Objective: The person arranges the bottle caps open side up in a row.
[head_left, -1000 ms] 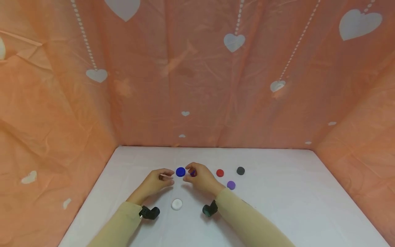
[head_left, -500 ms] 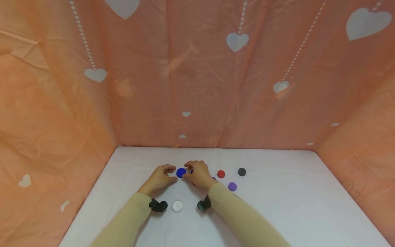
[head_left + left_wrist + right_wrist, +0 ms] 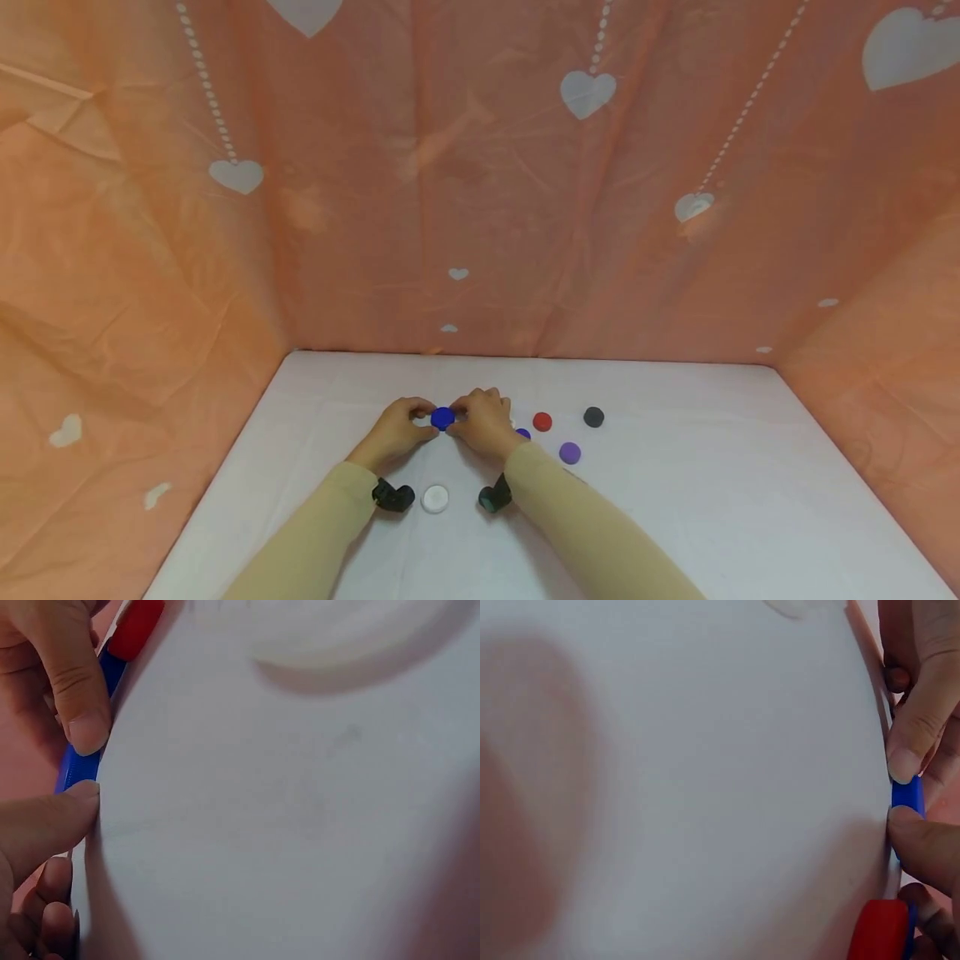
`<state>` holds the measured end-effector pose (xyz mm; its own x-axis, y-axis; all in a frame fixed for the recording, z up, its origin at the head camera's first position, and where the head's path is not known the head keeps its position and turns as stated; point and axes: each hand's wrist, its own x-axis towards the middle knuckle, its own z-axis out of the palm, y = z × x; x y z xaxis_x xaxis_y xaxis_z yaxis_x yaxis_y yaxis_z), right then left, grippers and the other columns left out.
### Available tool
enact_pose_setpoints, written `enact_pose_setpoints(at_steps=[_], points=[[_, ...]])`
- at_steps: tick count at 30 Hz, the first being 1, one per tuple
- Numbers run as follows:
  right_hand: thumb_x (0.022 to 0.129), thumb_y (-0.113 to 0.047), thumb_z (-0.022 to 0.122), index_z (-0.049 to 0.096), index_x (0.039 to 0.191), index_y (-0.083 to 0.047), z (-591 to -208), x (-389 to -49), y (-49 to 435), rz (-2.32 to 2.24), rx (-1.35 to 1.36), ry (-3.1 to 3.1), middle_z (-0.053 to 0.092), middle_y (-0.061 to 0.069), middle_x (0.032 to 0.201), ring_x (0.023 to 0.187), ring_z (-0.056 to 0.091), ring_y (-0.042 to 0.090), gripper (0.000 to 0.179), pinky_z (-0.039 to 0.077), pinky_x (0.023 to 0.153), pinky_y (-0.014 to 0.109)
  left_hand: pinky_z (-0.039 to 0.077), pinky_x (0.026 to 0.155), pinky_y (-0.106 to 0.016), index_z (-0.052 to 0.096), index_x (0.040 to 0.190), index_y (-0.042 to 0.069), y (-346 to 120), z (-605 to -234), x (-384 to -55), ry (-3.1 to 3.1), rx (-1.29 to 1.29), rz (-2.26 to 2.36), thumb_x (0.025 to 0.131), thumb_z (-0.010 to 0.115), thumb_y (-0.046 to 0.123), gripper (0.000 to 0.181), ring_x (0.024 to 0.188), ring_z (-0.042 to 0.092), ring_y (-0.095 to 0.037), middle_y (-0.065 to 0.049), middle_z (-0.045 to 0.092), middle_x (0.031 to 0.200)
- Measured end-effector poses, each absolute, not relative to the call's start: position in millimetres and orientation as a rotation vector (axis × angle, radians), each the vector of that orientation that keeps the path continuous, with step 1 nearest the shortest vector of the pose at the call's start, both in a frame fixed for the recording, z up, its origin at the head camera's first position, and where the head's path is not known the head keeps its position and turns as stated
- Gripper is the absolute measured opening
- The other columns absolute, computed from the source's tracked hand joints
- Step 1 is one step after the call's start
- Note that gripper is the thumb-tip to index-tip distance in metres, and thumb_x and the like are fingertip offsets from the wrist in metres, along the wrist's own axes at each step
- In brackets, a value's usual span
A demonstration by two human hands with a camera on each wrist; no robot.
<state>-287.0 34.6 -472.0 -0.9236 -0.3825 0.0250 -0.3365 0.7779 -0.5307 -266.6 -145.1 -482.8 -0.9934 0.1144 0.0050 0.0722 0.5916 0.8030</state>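
Observation:
A round blue bottle cap (image 3: 442, 418) lies between my two hands towards the back of the white table. My left hand (image 3: 397, 429) pinches its left side with thumb and fingers. On the opposite side, my right hand (image 3: 483, 421) pinches it too. The left wrist view shows the finely ridged rim of this blue cap (image 3: 79, 771) between the two thumbs. A red cap (image 3: 877, 930) and something blue behind it appear beside my right fingers in the right wrist view. My right hand partly hides what lies around it.
A white round cap (image 3: 435, 499) lies between my forearms. To the right are a red cap (image 3: 542, 422), a black cap (image 3: 594, 417) and a purple cap (image 3: 570, 452). Another blue-purple cap (image 3: 522, 433) is half hidden by my right wrist. Orange cloth (image 3: 510, 208) walls surround the table.
My left hand has moved right, and both hands have closed in on the blue cap, which they now pinch from either side. The head view has shifted slightly.

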Motion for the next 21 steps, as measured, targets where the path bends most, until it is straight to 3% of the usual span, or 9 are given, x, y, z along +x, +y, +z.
enact_pose_setpoints(at_steps=[10,16,21], points=[[0.086,-0.032,0.074,0.071,0.109,-0.015,-470,-283,38,-0.851,-0.657,2.919,0.06,-0.006,0.089,0.098,0.044,0.02,0.029,0.027,0.088,0.042,0.042,0.069,-0.029,0.066,0.112,0.003,-146,-481,-259,2.723,0.208,1.485,0.081,0.076,0.004,0.033,0.078,0.052,-0.015,-0.002,0.064,0.092],[0.088,-0.034,0.072,0.072,0.108,-0.016,-462,-269,49,-0.929,-0.757,2.935,0.063,-0.005,0.09,0.095,0.045,0.018,0.027,0.028,0.088,0.041,0.048,0.069,-0.029,0.068,0.111,0.004,-145,-468,-247,2.729,0.337,1.505,0.081,0.076,0.005,0.031,0.077,0.058,-0.014,-0.002,0.066,0.093],[0.087,-0.035,0.072,0.071,0.111,-0.017,-457,-248,60,-1.128,-0.666,2.821,0.064,-0.004,0.1,0.101,0.045,0.018,0.03,0.034,0.092,0.04,0.047,0.073,-0.033,0.07,0.108,0.009,-142,-458,-231,2.749,0.411,1.463,0.083,0.075,0.012,0.026,0.083,0.057,-0.016,0.001,0.067,0.094]])
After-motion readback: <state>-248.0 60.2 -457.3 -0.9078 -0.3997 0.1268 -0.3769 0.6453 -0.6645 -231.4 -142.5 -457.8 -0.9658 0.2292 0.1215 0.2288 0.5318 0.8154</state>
